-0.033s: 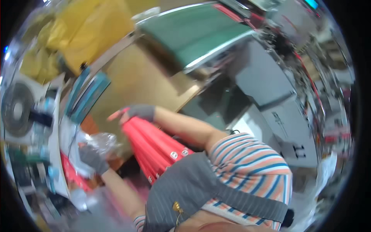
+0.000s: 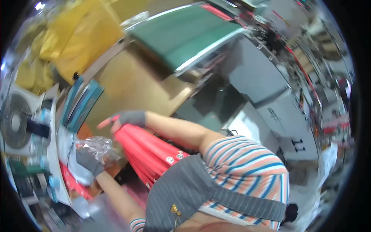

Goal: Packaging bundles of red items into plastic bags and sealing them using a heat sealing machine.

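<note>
My right hand (image 2: pixel 125 119), in a grey fingerless glove, is closed on the upper end of a bundle of long red strips (image 2: pixel 148 149). One finger points out past the end. The strips hang down against my grey striped apron (image 2: pixel 185 185), and small pale round marks or fittings show near their lower ends. My left hand (image 2: pixel 89 161), gloved the same way, is farther left beside a crumpled clear plastic bag (image 2: pixel 101 147) and a white sheet-like thing (image 2: pixel 68 149). Its fingertips are partly hidden, so any hold there is unclear.
Ahead stand a brown board surface (image 2: pixel 133 81), a green-topped table (image 2: pixel 185 36) with a metal edge, and teal boxes or files (image 2: pixel 83 106). Yellow bags (image 2: pixel 83 34) lie far left, above a fan (image 2: pixel 16 123). Grey-white cartons (image 2: pixel 284 123) stand right.
The whole view has shifted slightly, so most things sit a little farther left. My right hand keeps its hold on the red strips.
</note>
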{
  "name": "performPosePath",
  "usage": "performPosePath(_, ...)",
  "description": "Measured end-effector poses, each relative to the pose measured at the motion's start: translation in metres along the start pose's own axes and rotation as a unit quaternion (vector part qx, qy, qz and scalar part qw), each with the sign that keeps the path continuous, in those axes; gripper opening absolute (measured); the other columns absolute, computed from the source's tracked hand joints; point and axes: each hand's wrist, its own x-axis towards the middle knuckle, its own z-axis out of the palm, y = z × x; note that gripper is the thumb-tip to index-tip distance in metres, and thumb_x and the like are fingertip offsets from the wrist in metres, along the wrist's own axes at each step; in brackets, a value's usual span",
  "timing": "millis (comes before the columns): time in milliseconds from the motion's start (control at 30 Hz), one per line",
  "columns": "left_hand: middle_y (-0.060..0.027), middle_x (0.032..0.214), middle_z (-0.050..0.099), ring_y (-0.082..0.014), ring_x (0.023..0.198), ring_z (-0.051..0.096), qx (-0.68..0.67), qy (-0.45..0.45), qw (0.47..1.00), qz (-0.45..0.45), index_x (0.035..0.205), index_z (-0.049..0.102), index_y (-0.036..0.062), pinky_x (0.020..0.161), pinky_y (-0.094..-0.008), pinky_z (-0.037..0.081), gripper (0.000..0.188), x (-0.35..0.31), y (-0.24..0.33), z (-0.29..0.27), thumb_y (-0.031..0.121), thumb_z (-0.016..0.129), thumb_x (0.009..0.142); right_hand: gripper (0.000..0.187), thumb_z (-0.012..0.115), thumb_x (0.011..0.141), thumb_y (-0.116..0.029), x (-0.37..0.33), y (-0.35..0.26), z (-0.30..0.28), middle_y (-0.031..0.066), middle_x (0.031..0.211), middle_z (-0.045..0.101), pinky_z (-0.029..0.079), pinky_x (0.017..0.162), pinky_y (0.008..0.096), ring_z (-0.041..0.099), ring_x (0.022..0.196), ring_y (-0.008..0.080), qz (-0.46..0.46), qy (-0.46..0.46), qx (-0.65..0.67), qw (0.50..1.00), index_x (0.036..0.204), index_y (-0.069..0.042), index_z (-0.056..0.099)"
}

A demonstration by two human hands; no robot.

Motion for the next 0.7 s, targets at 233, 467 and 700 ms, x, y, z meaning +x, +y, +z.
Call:
performPosePath(233,-0.0044,0.067,0.051,-0.0152,0.064,0.049,0.506,-0.372,0.681,0.375,0.070,0.051,0.0042,0.051,-0.0344,0.037,0.030,-0.125,0.040,0.169,0.024,0.047,0.092,0.017,0.057,0.088,-0.027,0.001,0.019,-0.027,0.0020,0.086,0.058,0.046,0.076,0.0287,0.056,0.082,0.0114,-0.170,0.025,0.062,0.983,0.091,-0.010,0.056)
performPosePath(467,-0.0014,0.057,0.032,-0.0139,0.056,0.034,0.264,-0.104,0.900,0.331,0.062,0.037,0.0043,0.051,-0.0332,0.031,0.043,-0.171,-0.082,0.113,0.034,0.041,0.093,0.045,0.054,0.089,-0.039,-0.082,0.095,0.003,0.0091,0.113,0.059,0.044,0.094,0.0332,0.058,0.099,0.0182,-0.127,0.091,0.226,0.961,0.119,-0.005,0.051)
performPosePath(700,-0.0086,0.062,0.045,-0.0154,0.058,0.041,0.286,-0.233,0.894,0.255,0.065,0.043,0.0011,0.054,-0.0310,0.035,0.021,-0.198,-0.039,0.131,0.008,0.053,0.082,0.029,0.054,0.086,-0.034,-0.115,0.045,-0.005,0.0181,0.077,0.062,0.045,0.060,0.0417,0.059,0.071,0.0351,0.030,0.340,-0.638,0.690,0.091,-0.006,0.063)
